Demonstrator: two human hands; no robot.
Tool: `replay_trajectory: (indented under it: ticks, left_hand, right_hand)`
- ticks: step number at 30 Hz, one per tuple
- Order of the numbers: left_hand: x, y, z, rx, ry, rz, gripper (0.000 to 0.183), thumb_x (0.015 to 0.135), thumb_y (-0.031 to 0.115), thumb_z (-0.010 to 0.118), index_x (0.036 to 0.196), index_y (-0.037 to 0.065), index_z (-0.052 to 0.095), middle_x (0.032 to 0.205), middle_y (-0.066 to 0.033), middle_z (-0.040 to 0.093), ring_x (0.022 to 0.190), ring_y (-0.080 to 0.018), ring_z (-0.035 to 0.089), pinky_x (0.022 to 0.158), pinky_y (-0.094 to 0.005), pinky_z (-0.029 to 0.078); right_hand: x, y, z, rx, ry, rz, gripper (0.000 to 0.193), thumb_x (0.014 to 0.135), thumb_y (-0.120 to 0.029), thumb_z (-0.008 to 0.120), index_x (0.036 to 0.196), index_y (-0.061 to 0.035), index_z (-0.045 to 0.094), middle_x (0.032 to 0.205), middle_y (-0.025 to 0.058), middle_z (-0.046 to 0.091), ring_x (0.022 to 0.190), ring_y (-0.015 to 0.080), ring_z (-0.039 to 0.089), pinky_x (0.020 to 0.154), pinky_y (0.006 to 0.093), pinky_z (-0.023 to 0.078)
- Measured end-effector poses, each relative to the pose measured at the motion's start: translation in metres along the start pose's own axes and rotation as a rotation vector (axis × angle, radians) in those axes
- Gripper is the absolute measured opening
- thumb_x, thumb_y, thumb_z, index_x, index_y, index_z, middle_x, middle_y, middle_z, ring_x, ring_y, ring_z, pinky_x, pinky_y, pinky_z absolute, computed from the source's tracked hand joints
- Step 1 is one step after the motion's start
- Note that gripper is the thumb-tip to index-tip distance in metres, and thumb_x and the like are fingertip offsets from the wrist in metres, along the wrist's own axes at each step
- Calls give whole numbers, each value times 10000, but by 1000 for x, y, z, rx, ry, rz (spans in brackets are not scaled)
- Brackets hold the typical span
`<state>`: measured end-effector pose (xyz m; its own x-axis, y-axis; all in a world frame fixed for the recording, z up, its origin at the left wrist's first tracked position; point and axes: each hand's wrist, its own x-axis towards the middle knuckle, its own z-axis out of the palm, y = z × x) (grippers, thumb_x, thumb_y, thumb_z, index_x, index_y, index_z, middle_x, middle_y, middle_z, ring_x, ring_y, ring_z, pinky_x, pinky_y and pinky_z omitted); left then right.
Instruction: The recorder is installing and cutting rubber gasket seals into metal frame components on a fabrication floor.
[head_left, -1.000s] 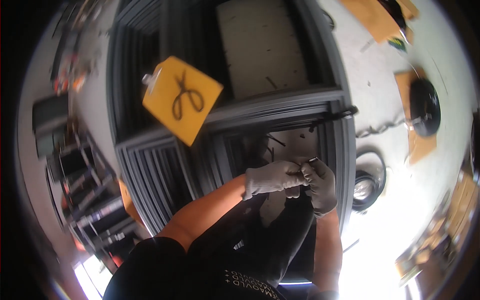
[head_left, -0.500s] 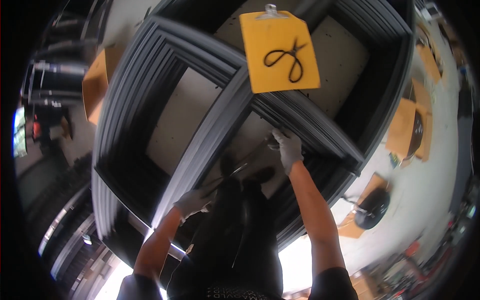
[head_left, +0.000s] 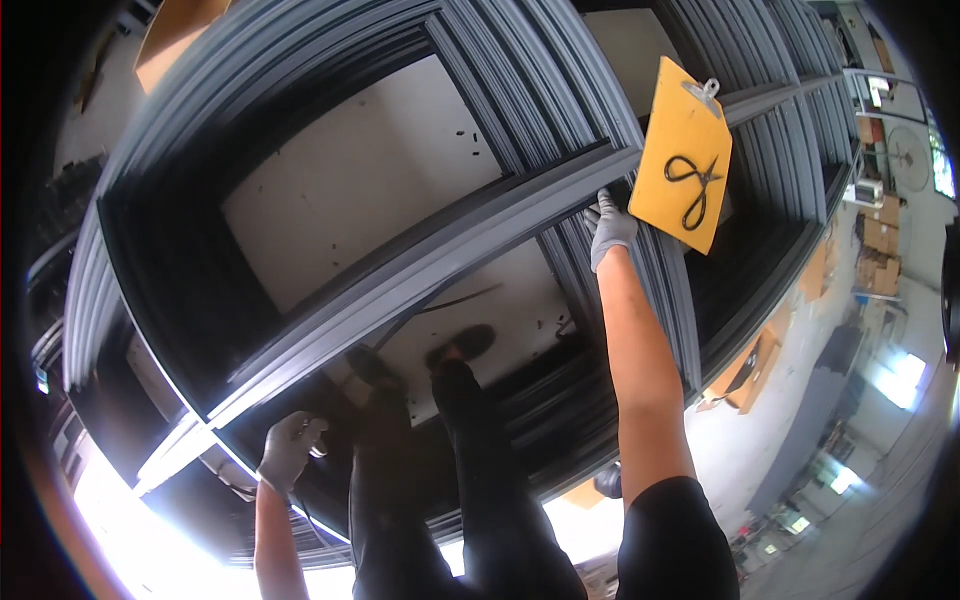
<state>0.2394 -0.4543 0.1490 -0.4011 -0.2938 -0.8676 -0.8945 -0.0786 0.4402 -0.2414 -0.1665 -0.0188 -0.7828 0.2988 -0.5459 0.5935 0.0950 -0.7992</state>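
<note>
A large stack of dark grey frames (head_left: 440, 230) with crossing bars spreads before me. My right hand (head_left: 612, 235), in a grey glove, reaches up to the junction of the bars, its fingers closed against the frame's edge. My left hand (head_left: 288, 450), also gloved, is low on the left by the near bars, fingers curled; what they hold, if anything, is hidden. A thin black strip (head_left: 465, 299) shows in the opening between my hands. Beside my right hand, a yellow clipboard (head_left: 660, 150) lies on the bars with black-handled scissors (head_left: 708, 176) on it.
My legs and shoes (head_left: 465, 342) stand inside one opening of the stack. An open cardboard box (head_left: 180, 35) is at the far left, another (head_left: 755, 370) beyond the right side. More boxes (head_left: 880, 245) are stacked farther right.
My view has swung, so the clipboard now sits farther right. My right hand has moved up to the bar junction beside it; my left hand has shifted left and lower, away from my legs.
</note>
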Motion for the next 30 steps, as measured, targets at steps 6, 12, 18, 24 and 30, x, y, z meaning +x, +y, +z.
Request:
replay_trajectory:
  ticks: [6,12,18,24,30]
  left_hand:
    - [1,-25,-21,-213,145,28,134,907,70,569,940,-42,633,710,-63,629,592,-119,592,575,-250,469]
    - [8,-29,-19,-244,152,55,111,915,56,546,914,-36,609,768,-55,607,590,-114,571,575,-254,468]
    - [7,-24,-11,-201,301,108,142,918,65,526,871,-40,610,699,-53,580,567,-124,559,557,-254,449]
    - [8,-37,-10,-253,390,207,143,920,77,533,857,-22,614,675,-41,567,566,-108,549,550,-246,421]
    - [15,-55,-25,-296,654,257,161,947,127,528,896,7,623,666,-20,557,572,-85,502,547,-231,388]
  right_hand:
    - [-4,-1,3,-124,25,-111,333,845,-224,731,1040,6,589,744,57,639,548,140,608,504,219,505]
    - [12,10,-4,-119,-31,-83,378,847,-243,730,1090,-6,564,720,61,635,516,131,595,476,224,490]
    - [-3,-2,2,-208,-47,-127,302,859,-302,712,947,-43,584,763,74,665,567,170,620,515,285,503]
    - [-11,0,-2,-155,-146,-107,284,871,-290,697,978,-63,564,702,50,645,525,141,597,469,256,480]
    - [-41,26,4,-149,-220,23,273,863,-303,703,906,-88,540,663,52,653,460,121,562,408,246,452]
